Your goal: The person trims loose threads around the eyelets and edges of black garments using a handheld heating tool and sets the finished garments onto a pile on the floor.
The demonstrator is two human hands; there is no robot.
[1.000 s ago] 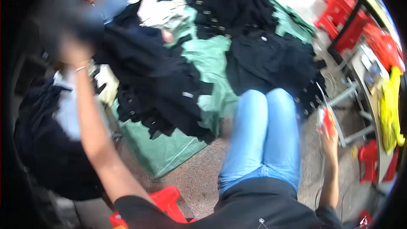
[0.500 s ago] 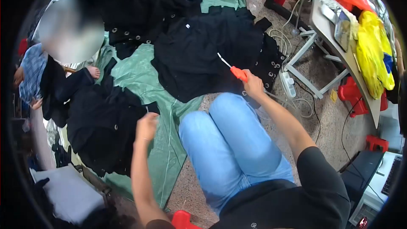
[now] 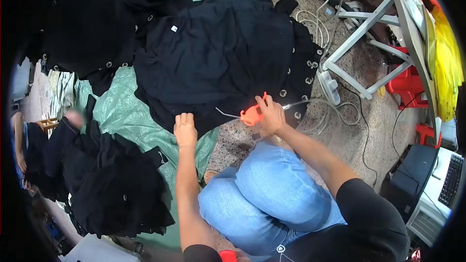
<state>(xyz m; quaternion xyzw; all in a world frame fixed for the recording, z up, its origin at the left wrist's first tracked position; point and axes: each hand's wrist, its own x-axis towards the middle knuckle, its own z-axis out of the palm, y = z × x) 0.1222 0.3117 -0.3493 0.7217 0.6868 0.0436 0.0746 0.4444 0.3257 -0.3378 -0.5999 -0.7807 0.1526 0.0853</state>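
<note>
A black garment (image 3: 208, 53) with a small white label and round shiny fittings lies spread out in front of me. My left hand (image 3: 185, 128) is closed at its near edge, the fingers curled on the cloth. My right hand (image 3: 271, 116) grips an orange air blow gun (image 3: 251, 115) whose thin metal nozzle points left, just beyond the garment's lower edge. A translucent hose (image 3: 310, 101) runs off to the right behind that hand. Part of the gun's handle is hidden by my fingers.
More black garments (image 3: 116, 189) are heaped at lower left and upper left on a green sheet (image 3: 121, 87). Another person's arm (image 3: 19, 140) shows at far left. To the right are a white power strip (image 3: 329, 88), loose cables, a folding table's grey legs (image 3: 359, 43) and red stools (image 3: 407, 90).
My left hand has moved from beside the lower-left pile up and right to the spread garment's edge. The blow gun has come lower and closer to me. The view has shifted.
</note>
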